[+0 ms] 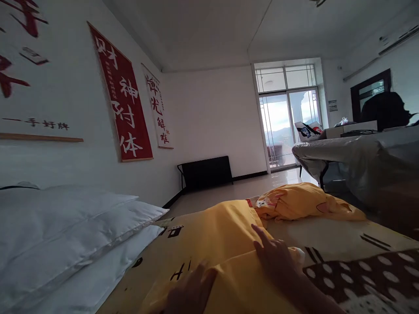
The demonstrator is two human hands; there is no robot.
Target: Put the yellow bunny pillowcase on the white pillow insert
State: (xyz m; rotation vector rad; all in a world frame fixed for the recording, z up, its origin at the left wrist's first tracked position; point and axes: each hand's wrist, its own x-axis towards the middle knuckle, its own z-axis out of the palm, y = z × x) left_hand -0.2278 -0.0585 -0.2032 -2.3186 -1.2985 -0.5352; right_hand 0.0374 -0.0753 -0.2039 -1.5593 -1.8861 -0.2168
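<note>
Press the flat, open-fingered right hand (278, 257) and left hand (191, 292) down softly on the yellow cover (225, 235) lying on the bed (356, 244) beside the white pillows (65, 235), sliding outward slowly.

Pretty open around the yellow quilt (225, 235): flat bedsheet (343, 244) lay bare to its right, nothing stacked there. Left of the quilt, two white pillows (65, 235) blocked that side against the wall. Beyond it, a bunched yellow heap (304, 203) sat in the way, then clear floor (235, 192).
</note>
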